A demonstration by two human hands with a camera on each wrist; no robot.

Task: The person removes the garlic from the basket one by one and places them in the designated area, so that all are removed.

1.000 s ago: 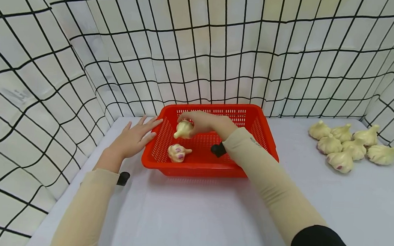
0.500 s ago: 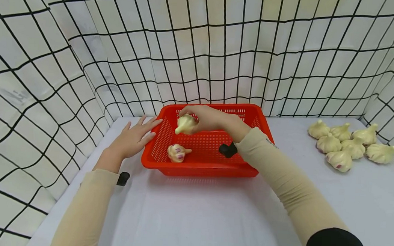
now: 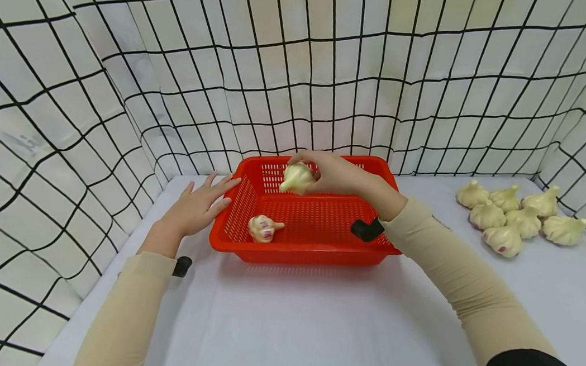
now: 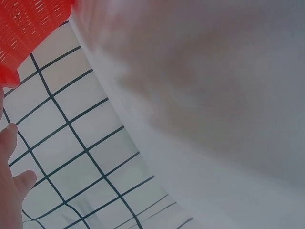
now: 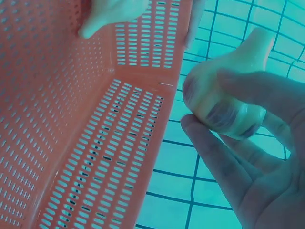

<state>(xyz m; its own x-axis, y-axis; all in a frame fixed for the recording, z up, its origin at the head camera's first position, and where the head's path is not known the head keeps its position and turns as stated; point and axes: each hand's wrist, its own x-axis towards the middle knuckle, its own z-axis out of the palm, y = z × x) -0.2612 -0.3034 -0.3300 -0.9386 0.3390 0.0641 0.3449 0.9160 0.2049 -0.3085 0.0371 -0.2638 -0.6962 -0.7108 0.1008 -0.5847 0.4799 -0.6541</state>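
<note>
In the head view my right hand (image 3: 331,173) holds a pale garlic bulb (image 3: 297,179) above the back part of a red plastic basket (image 3: 309,255). The right wrist view shows thumb and fingers pinching this bulb (image 5: 228,95), whose skin has purple patches. A second garlic bulb (image 3: 263,228), with purple marks, lies at the left end inside the basket. With fingers spread, my left hand (image 3: 190,210) rests its fingertips on the basket's left rim. Only part of the left hand (image 4: 12,176) enters the left wrist view.
Several garlic bulbs (image 3: 523,222) lie grouped on the white tabletop (image 3: 285,317) at the far right. A black-lined grid net (image 3: 329,84) over white walls stands behind the basket and along the left and right sides.
My right hand has lifted the garlic bulb from low in the basket and carried it up and to the right. My left hand has stayed at the rim.
</note>
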